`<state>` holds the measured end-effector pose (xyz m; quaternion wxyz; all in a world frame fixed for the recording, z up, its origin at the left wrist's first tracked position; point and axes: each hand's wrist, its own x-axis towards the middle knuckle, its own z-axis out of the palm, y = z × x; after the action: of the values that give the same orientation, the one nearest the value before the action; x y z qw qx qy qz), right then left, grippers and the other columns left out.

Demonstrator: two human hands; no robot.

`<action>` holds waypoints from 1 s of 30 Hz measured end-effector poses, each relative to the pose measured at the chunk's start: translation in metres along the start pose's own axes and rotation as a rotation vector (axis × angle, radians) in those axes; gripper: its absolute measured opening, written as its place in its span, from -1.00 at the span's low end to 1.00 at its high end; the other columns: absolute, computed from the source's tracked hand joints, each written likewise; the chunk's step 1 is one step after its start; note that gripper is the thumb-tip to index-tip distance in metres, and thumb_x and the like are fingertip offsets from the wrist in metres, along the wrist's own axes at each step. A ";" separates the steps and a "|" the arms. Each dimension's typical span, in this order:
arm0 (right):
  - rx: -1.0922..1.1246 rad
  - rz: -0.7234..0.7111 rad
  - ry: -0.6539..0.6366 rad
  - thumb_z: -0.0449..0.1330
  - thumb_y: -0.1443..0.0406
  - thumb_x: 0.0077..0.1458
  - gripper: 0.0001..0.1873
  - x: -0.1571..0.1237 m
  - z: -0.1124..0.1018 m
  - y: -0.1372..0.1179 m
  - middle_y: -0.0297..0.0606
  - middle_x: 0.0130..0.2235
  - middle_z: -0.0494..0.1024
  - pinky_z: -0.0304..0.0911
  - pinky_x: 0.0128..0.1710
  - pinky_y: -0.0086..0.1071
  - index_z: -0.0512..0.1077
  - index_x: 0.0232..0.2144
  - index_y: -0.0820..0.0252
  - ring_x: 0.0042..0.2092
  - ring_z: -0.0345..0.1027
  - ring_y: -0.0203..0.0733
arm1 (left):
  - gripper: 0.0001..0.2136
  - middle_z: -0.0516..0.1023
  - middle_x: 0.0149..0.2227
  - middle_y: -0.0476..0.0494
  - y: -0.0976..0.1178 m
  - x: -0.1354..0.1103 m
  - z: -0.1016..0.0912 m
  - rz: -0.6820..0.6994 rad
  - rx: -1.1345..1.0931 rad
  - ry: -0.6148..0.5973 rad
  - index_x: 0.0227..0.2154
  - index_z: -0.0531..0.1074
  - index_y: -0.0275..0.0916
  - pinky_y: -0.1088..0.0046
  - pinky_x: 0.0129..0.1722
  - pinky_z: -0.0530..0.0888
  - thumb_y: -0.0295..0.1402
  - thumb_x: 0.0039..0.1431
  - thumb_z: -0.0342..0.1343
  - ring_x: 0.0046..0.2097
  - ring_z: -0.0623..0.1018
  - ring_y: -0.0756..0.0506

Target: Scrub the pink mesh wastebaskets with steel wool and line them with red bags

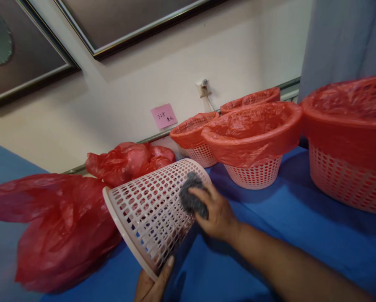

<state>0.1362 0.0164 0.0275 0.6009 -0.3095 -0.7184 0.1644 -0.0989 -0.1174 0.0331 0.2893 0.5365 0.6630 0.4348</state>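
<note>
A pale pink perforated plastic basket (150,209) lies on its side on the blue tabletop (301,226), its open rim facing left. My right hand (214,214) presses a grey scouring pad (190,195) against the basket's wall near its base, fingers closed on the pad. My left hand (153,285) comes in from the bottom edge; its thumb rests on the basket's lower rim and the other fingers are hidden under the basket. A red plastic bag (55,226) lies crumpled just left of the basket's rim.
Several pink baskets lined with red bags stand along the wall: one (253,142) in the middle, one (195,134) behind it, a large one (348,138) at right. Another crumpled red bag (128,161) lies at the wall. A pink note (164,115) is stuck on the wall.
</note>
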 end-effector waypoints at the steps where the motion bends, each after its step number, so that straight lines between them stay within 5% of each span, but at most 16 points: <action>1: -0.034 0.148 0.061 0.24 0.35 0.07 -0.34 0.006 -0.002 0.010 -0.04 0.11 0.47 0.47 0.14 -0.05 0.38 0.26 0.08 0.10 0.47 0.06 | -0.37 0.52 0.30 -0.16 0.000 0.001 0.002 -0.008 0.035 -0.014 0.22 0.53 -0.11 -0.06 0.41 0.21 0.13 0.18 0.27 0.39 0.40 -0.39; 3: -0.080 0.354 0.162 0.22 0.37 0.09 -0.40 0.016 -0.006 0.026 -0.06 0.03 0.51 0.43 0.18 0.02 0.42 0.21 0.11 0.08 0.47 0.06 | -0.39 0.54 0.29 -0.17 -0.004 0.001 0.005 0.028 0.113 -0.061 0.21 0.55 -0.11 -0.03 0.41 0.22 0.12 0.20 0.25 0.39 0.40 -0.37; 5: -0.073 0.398 0.199 0.21 0.37 0.11 -0.43 0.021 -0.011 0.034 -0.11 -0.01 0.53 0.42 0.20 0.03 0.42 0.19 0.09 0.07 0.47 0.05 | -0.44 0.57 0.26 -0.15 -0.012 0.003 0.007 0.134 0.201 -0.118 0.21 0.55 -0.08 -0.01 0.41 0.22 0.07 0.24 0.24 0.38 0.42 -0.35; 9: 0.044 0.009 0.045 0.24 0.35 0.11 -0.32 0.012 -0.015 0.014 -0.09 0.15 0.45 0.42 0.20 -0.06 0.32 0.29 0.01 0.15 0.43 0.02 | -0.55 0.57 0.26 -0.11 -0.025 0.010 0.010 0.387 0.328 -0.208 0.27 0.50 0.04 0.00 0.38 0.30 -0.09 0.36 0.14 0.34 0.48 -0.30; 13: 0.156 -0.463 -0.111 0.27 0.22 0.09 -0.30 -0.008 -0.007 -0.017 -0.06 0.12 0.42 0.54 -0.06 -0.17 0.32 0.29 0.01 0.00 0.49 0.00 | -0.57 0.57 0.25 -0.12 -0.025 0.017 0.013 0.571 0.363 -0.249 0.31 0.45 0.07 0.07 0.33 0.42 -0.23 0.44 0.03 0.31 0.52 -0.27; 16: 0.155 -0.574 -0.121 0.26 0.17 0.11 -0.34 -0.015 0.001 -0.021 -0.05 0.06 0.44 0.54 -0.18 -0.17 0.36 0.27 0.02 -0.11 0.50 -0.01 | -0.59 0.59 0.23 -0.13 -0.028 0.021 0.015 0.599 0.406 -0.233 0.26 0.50 0.06 0.09 0.30 0.48 -0.25 0.44 0.01 0.30 0.54 -0.27; 18: 0.111 -0.423 -0.092 0.27 0.22 0.10 -0.33 -0.012 0.002 -0.013 -0.03 0.10 0.44 0.53 -0.11 -0.14 0.35 0.28 0.01 -0.05 0.51 0.02 | -0.60 0.58 0.25 -0.14 -0.036 0.024 0.015 0.567 0.422 -0.213 0.24 0.53 0.04 0.05 0.33 0.43 -0.23 0.43 0.01 0.31 0.52 -0.28; 21: 0.025 0.081 0.042 0.24 0.33 0.07 -0.34 0.003 -0.001 0.013 -0.04 0.12 0.48 0.46 0.11 -0.06 0.40 0.26 0.05 0.08 0.48 0.05 | -0.61 0.65 0.17 -0.17 -0.050 0.032 0.005 0.429 0.384 -0.120 0.11 0.63 -0.02 0.00 0.32 0.43 -0.07 0.35 0.08 0.26 0.57 -0.32; 25: 0.136 0.634 0.220 0.26 0.31 -0.02 -0.42 0.023 -0.006 0.054 -0.12 0.02 0.62 0.35 0.25 0.01 0.52 0.11 0.13 0.08 0.51 0.07 | -0.54 0.76 -0.07 -0.20 -0.057 0.045 -0.029 0.164 0.252 0.182 -0.22 0.70 -0.08 -0.04 0.23 0.53 0.14 -0.05 0.32 0.11 0.67 -0.42; 30: 0.259 0.705 0.243 0.25 0.21 -0.03 -0.44 0.024 -0.005 0.061 -0.19 0.01 0.67 0.42 0.18 -0.07 0.52 0.08 0.12 0.03 0.56 0.00 | -0.65 0.76 -0.25 -0.17 -0.017 0.051 -0.069 -0.038 0.047 0.425 -0.29 0.65 -0.12 -0.06 0.13 0.61 -0.13 -0.21 0.37 -0.01 0.70 -0.44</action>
<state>0.1541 0.0770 0.0104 0.6222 -0.4761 -0.4652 0.4121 -0.1782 -0.0876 0.0537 0.1386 0.4267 0.7292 0.5167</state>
